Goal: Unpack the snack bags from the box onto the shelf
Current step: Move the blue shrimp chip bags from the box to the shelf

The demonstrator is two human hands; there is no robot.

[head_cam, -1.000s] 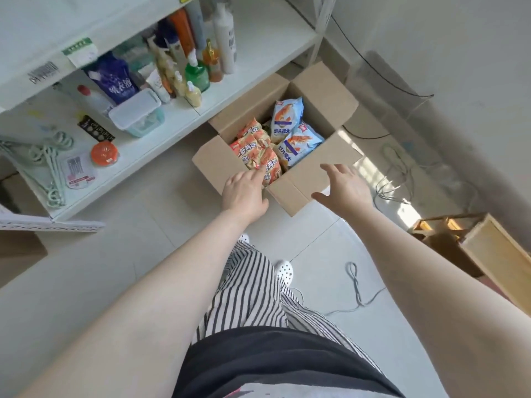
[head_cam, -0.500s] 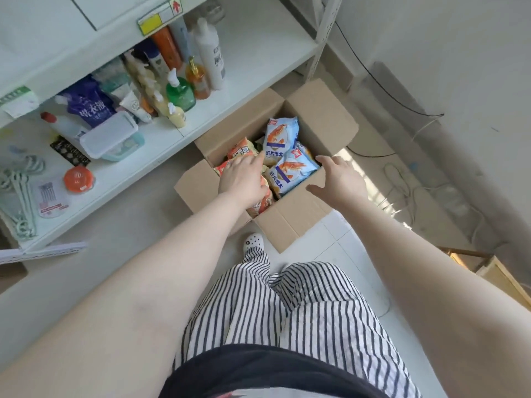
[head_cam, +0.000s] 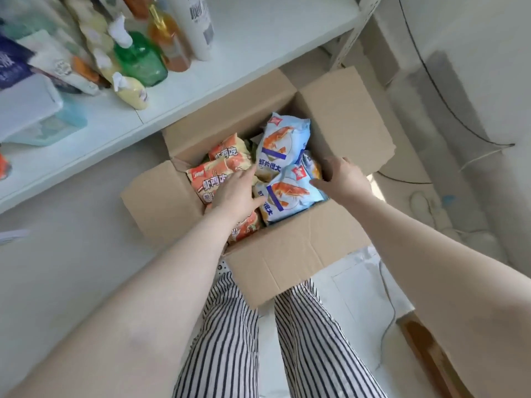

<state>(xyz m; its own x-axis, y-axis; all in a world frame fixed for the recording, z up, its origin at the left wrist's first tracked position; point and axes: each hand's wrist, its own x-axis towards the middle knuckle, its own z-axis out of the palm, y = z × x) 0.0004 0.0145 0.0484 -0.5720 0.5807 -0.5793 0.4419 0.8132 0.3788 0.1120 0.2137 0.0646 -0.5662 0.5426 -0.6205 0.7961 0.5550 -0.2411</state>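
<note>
An open cardboard box (head_cam: 290,259) stands on the floor below a white shelf (head_cam: 258,47). Inside lie orange snack bags (head_cam: 209,182) on the left and light blue snack bags (head_cam: 284,139) on the right. My left hand (head_cam: 238,193) rests on the orange bags, fingers spread, its fingertips touching the left edge of the near blue bag (head_cam: 290,196). My right hand (head_cam: 342,179) touches that blue bag's right edge with fingers apart. Neither hand has closed on a bag.
Bottles stand crowded on the shelf's left part: a green pump bottle (head_cam: 140,61), an orange bottle (head_cam: 169,44) and a white bottle (head_cam: 195,21). A pale plastic container (head_cam: 37,116) sits further left. Cables (head_cam: 431,196) lie on the floor at right. Striped trouser legs (head_cam: 230,340) show below.
The view has moved closer over the box. Both hands have reached further in: the left from the orange bags toward the blue bag, the right from the box's edge onto the blue bag.
</note>
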